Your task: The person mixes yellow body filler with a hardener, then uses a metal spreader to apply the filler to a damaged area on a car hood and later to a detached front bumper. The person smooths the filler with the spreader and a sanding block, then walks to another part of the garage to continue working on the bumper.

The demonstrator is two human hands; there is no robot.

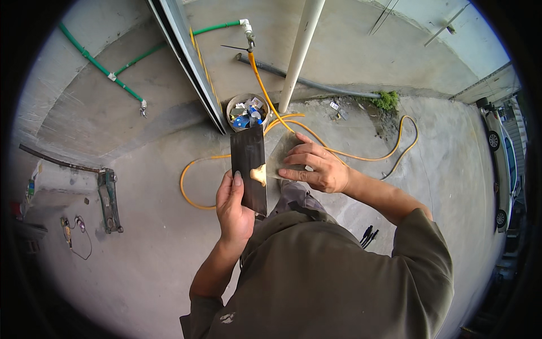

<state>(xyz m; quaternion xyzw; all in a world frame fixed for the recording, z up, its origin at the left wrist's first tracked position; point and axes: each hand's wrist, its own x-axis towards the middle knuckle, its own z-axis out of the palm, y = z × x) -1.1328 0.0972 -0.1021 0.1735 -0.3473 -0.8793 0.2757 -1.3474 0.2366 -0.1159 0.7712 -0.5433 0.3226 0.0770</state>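
Note:
My left hand (234, 217) grips a dark, flat rectangular board (247, 150) near its lower end, with the thumb lying on its face. A lump of cream-coloured, putty-like paste (258, 175) sits at the board's right edge. In my right hand (323, 168) is a thin, greyish flat scraper (276, 153), its fingers spread across the blade. The scraper's left edge is close against the paste and the board. Whether it touches the board itself I cannot tell.
Beyond the board stands a round bin (230, 107) of rubbish, beside a white upright pole (300, 53). An orange hose (361, 159) loops over the concrete floor from a tap (250, 40). A dark green floor jack (108, 200) is at left, a car (504, 164) at far right.

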